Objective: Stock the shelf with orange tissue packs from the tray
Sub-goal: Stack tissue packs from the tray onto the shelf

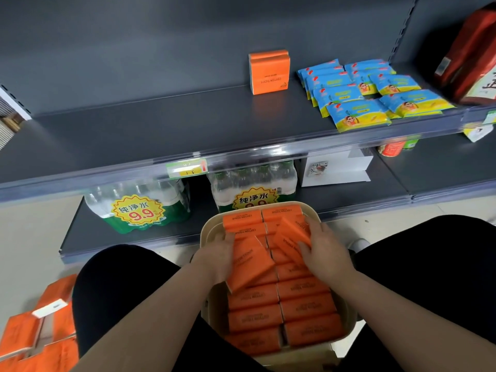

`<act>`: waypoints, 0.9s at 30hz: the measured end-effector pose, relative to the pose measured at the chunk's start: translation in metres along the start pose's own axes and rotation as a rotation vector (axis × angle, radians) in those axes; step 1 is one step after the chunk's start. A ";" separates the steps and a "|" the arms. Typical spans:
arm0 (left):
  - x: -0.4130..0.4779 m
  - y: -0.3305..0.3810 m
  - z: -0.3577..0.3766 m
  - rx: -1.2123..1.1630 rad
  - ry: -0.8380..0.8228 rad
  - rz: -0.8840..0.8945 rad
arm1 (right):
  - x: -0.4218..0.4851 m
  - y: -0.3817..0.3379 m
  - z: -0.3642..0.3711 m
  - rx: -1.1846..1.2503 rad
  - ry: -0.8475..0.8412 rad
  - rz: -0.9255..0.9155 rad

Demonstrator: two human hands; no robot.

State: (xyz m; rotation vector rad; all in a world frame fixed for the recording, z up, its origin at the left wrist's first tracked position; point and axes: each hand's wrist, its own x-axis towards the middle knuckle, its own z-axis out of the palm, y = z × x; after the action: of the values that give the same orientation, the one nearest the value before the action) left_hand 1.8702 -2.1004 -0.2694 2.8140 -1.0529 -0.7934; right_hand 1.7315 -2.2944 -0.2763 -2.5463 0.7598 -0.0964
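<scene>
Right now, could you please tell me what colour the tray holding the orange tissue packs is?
The tray is a plain cream-beige, which shows best along its rim in the head view.

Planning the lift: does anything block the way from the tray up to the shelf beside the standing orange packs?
Nothing visible does. The left hand and right hand each hold a pack in the tray; the shelf left of the standing orange packs is bare.

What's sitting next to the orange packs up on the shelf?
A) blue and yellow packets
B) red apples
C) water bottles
A: blue and yellow packets lie beside the orange packs on the shelf; the water bottles stand one shelf lower.
</scene>
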 end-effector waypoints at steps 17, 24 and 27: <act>0.009 0.027 0.002 0.124 -0.125 0.063 | 0.002 -0.001 -0.001 -0.067 -0.006 -0.036; 0.014 0.044 -0.001 0.542 -0.083 0.424 | 0.000 0.000 -0.005 -0.157 -0.048 -0.036; 0.013 0.049 -0.002 0.644 -0.133 0.367 | -0.002 0.000 -0.009 -0.183 -0.049 -0.040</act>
State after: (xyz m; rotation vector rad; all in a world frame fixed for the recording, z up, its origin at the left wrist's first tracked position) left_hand 1.8506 -2.1465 -0.2635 2.8884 -2.0966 -0.6993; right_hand 1.7283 -2.2975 -0.2678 -2.7258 0.7289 0.0242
